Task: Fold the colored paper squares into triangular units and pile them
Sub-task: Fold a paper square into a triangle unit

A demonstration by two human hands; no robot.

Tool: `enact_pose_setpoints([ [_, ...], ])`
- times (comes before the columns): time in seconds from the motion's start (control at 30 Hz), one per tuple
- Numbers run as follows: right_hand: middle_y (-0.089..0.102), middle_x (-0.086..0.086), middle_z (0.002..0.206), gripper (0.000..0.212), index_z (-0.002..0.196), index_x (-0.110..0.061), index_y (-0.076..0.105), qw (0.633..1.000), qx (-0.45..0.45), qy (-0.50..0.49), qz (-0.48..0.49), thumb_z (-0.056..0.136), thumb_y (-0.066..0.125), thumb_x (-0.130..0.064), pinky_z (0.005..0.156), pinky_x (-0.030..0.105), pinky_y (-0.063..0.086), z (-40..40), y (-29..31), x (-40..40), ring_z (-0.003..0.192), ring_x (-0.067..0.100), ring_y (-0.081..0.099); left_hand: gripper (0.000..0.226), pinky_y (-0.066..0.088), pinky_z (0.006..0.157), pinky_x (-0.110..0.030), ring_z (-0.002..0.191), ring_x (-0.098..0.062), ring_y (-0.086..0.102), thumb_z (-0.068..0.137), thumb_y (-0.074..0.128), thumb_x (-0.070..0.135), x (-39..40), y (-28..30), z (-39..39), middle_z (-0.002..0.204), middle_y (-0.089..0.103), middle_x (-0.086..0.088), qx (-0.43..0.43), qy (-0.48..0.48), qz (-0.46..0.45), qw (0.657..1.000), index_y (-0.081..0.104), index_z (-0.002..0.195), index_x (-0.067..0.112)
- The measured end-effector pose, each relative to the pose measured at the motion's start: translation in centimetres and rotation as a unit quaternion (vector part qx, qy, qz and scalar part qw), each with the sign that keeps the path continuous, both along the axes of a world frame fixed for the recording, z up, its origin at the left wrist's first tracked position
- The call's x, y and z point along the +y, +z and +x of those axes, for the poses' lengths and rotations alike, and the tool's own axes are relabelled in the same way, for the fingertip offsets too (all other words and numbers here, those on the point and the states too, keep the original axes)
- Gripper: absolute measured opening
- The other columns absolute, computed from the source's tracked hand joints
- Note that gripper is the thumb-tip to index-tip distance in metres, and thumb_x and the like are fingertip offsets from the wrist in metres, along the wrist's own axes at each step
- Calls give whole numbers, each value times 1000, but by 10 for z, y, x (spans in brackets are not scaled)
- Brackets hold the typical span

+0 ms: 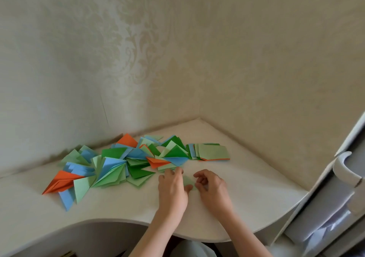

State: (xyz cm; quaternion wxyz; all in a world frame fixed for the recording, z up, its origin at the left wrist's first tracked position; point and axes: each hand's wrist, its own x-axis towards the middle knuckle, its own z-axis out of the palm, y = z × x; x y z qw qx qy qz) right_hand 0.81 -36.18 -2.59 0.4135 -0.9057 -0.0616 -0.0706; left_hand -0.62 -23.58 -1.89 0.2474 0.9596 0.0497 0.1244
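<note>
Both hands are down on the desk [246, 187], working a small light green paper [188, 180] that sits between them, just in front of the big mess of folded stuff. The left hand [172, 189] lies over the paper's left side with its fingers stretched forward, tips almost at the nearest folded pieces, and its thumb tucked onto the paper's near edge. The right hand [212, 187] has its fingers curled in over the paper's right edge. It looks like a pinch, but the picture is blurry there, so I honestly can't tell how firm the grip is. The hands are close together, with just that sliver of green showing in the gap.

The pile [118, 164] of folded triangles spreads across the desk to the left and behind the hands: light green, dark green, blue, plus a few orange ones, fanned out and overlapping. One orange unit [61, 181] sticks out at the near left end, with a blue piece [67, 199] just below it.

To the right of the pile, behind the hands, is a stack [211, 152] of flat unfolded squares, light green on top, with an orange edge peeking out the bottom.

The desk sits in a corner, with patterned wallpaper [138, 49] on both walls. A white cabinet with a handle [343, 170] stands at the right.
</note>
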Motion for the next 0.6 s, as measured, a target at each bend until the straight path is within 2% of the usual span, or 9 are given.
enact_pose_setpoints([
  [0.1, 62, -7, 87, 23, 100, -20, 66, 1000, 6, 0, -1, 83, 64, -5, 90, 41, 45, 1, 0, 0, 88, 16, 58, 44, 40, 89, -26, 109, -18, 50, 84, 70, 31, 5, 3, 5, 118, 51, 1, 31, 5, -72, 997, 49, 122, 22],
  [0.27, 62, -7, 86, 21, 98, -19, 66, 1000, -5, -3, 10, 82, 65, -6, 87, 36, 47, 0, -1, -2, 85, 14, 58, 27, 44, 74, -23, 85, -11, 55, 85, 69, 20, 14, 3, 4, 91, 58, 9, 19, 5, -127, 992, 57, 109, 23],
  [0.37, 63, -7, 84, 17, 95, -20, 67, 999, -25, -5, 31, 82, 67, -9, 78, 21, 47, -1, -4, -3, 80, 9, 58, 16, 42, 70, -20, 81, -9, 55, 89, 64, 19, 18, 1, -2, 87, 59, 11, -9, -11, -133, 991, 62, 105, 22],
  [0.43, 64, -9, 80, 11, 91, -23, 67, 998, -30, -15, 60, 84, 68, -14, 67, 7, 41, 0, -4, -3, 73, 0, 57, 13, 36, 61, -12, 77, -6, 54, 90, 63, 19, 27, 1, -5, 84, 59, 13, -29, -13, -132, 991, 64, 102, 23],
  [0.5, 65, -11, 78, 7, 87, -25, 67, 995, -35, -37, 84, 84, 69, -19, 62, 4, 39, 5, -2, -7, 69, -5, 56, 10, 36, 56, -8, 72, -3, 54, 90, 63, 17, 43, 0, -6, 81, 61, 15, -48, -6, -123, 991, 66, 99, 22],
  [0.6, 65, -11, 86, 10, 91, -23, 69, 993, -90, -69, 43, 82, 72, -21, 65, 8, 40, 20, 6, -19, 78, 2, 59, 9, 38, 56, -12, 70, -4, 58, 89, 65, 16, 72, 1, -8, 80, 65, 13, -69, 11, -85, 994, 67, 96, 20],
])
